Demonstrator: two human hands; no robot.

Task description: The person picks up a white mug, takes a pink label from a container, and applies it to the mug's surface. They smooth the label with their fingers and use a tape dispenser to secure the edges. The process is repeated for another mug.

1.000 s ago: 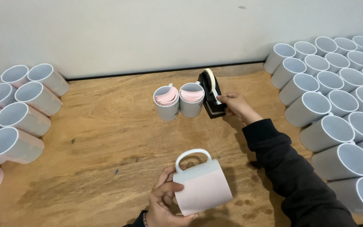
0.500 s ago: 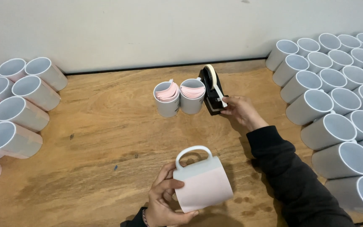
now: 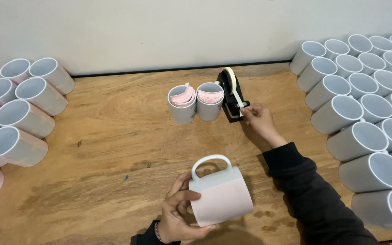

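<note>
A glossy white ceramic mug [image 3: 220,193] lies on its side near the front edge of the wooden table [image 3: 114,136], whose grainy, knotted surface is worn and stained in patches. A matte pale pink sheet wraps the mug's round body, leaving a white band at the upper end. The mug's long axis runs roughly left to right with a slight tilt, and its curved handle arches up toward the back wall. The left hand [image 3: 178,213] cups the mug from the left, fingers curled closed around the pink wrap. Further back, the right hand [image 3: 259,120], in a dark sleeve, pinches the free end of cream tape at the black tape dispenser [image 3: 231,95], fingertips closed on the strip. Just left of the dispenser stand two upright cups [image 3: 196,103], touching each other, stuffed with pink paper slips. Rows of smooth white mugs lie stacked on their sides at the left [image 3: 19,113] and right [image 3: 364,109]
</note>
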